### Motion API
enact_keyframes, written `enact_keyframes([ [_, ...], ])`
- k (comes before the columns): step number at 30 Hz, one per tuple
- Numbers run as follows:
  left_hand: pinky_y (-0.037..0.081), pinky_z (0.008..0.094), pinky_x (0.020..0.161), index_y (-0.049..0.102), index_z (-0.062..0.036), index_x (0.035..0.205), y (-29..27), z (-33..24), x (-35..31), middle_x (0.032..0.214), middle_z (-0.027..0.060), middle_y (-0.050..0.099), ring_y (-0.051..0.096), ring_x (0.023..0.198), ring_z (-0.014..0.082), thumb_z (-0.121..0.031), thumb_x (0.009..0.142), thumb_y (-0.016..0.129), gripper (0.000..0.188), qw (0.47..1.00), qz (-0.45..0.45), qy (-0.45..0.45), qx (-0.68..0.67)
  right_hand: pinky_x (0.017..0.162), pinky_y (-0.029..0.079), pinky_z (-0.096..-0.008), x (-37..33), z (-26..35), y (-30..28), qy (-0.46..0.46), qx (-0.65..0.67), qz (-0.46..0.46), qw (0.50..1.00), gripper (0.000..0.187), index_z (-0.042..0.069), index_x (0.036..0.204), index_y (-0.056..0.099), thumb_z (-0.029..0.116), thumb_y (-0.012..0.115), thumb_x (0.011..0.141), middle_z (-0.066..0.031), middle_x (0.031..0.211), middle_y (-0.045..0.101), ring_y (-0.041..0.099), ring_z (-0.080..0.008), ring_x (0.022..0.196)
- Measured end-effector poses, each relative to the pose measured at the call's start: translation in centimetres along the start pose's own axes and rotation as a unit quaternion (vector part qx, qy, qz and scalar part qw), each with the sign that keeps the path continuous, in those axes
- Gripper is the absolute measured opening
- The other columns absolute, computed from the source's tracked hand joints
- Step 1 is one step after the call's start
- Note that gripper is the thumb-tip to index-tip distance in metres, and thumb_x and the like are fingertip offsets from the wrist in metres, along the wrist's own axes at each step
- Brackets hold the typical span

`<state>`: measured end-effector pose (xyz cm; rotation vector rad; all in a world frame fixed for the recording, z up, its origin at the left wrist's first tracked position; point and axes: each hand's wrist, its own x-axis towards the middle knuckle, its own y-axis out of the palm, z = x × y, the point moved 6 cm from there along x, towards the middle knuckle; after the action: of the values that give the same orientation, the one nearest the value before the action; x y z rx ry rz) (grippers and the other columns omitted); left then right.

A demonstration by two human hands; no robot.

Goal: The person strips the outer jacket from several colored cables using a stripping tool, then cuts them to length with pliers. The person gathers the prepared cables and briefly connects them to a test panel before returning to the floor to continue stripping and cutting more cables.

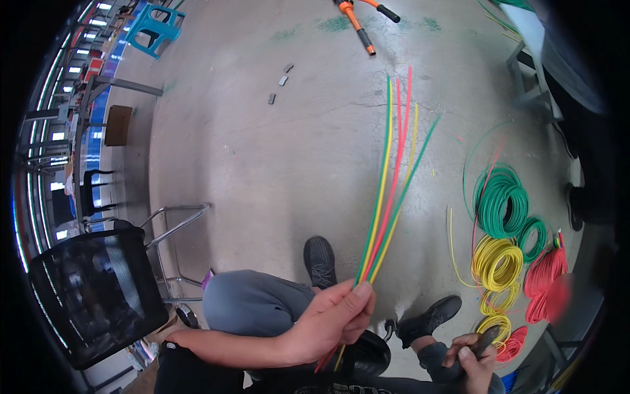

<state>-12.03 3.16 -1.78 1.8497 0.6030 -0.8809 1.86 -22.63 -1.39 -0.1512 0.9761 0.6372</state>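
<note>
My left hand (336, 316) is closed around the lower part of a bundle of thin wires (392, 177). Green, yellow and red strands rise out of my grip and fan apart toward their far ends. Short tails of the same bundle stick out beneath the fist. Lower right, by my knee, my right hand (476, 368) has its fingers wrapped round a dark, worn, handle-like object (487, 339). Its kind does not show, since the fingers cover part of it. The two hands are well apart.
Coils of green wire (489, 197), yellow wire (484, 262) and red wire (543, 272) lie on the floor at right. An orange-and-black long-handled tool (357, 31) lies far ahead. A black mesh chair (98, 295) stands left, a blue stool (154, 29) far left. Someone's dark-clothed legs show at right.
</note>
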Motion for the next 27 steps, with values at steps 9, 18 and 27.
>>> enact_keyframes([
  [9, 0.027, 0.0247, 0.048, 0.050, -0.0105, 0.090, 2.2, -1.9, -0.3, 0.063, -0.0056, 0.034, 0.029, 0.051, 0.0063, -0.054, 0.109, 0.035, 0.049, 0.996, -0.066, -0.016, -0.059, 0.062, 0.050, -0.0275, 7.7, -0.8, 1.7, 0.010, -0.170, 0.092, 0.981, 0.017, -0.003, 0.094, 0.069, 0.013, 0.068, 0.096, -0.0051, 0.078, 0.067, 0.061, -0.0110, 0.064],
  [18, 0.029, 0.0247, 0.043, 0.053, -0.0134, 0.088, 3.7, 0.1, -12.8, 0.061, -0.0059, 0.039, 0.034, 0.048, 0.0064, -0.048, 0.108, 0.044, 0.041, 0.982, -0.104, 0.073, -0.139, 0.054, 0.047, -0.0285, -10.4, 8.5, 8.2, -0.040, -0.283, 0.002, 0.958, 0.029, 0.002, 0.079, 0.069, 0.027, 0.073, 0.093, -0.0022, 0.067, 0.064, 0.058, -0.0105, 0.058],
  [27, 0.045, 0.0342, 0.065, 0.061, -0.0061, 0.092, 11.0, -10.6, -36.5, 0.076, 0.0055, 0.057, 0.056, 0.071, 0.0183, -0.045, 0.108, 0.042, 0.046, 0.934, -0.112, 0.269, 0.204, 0.059, 0.049, -0.0260, -27.3, 25.2, 33.7, -0.140, -0.266, 0.138, 0.944, 0.035, -0.008, 0.121, 0.065, 0.017, 0.067, 0.097, -0.0079, 0.081, 0.069, 0.060, -0.0117, 0.062],
])
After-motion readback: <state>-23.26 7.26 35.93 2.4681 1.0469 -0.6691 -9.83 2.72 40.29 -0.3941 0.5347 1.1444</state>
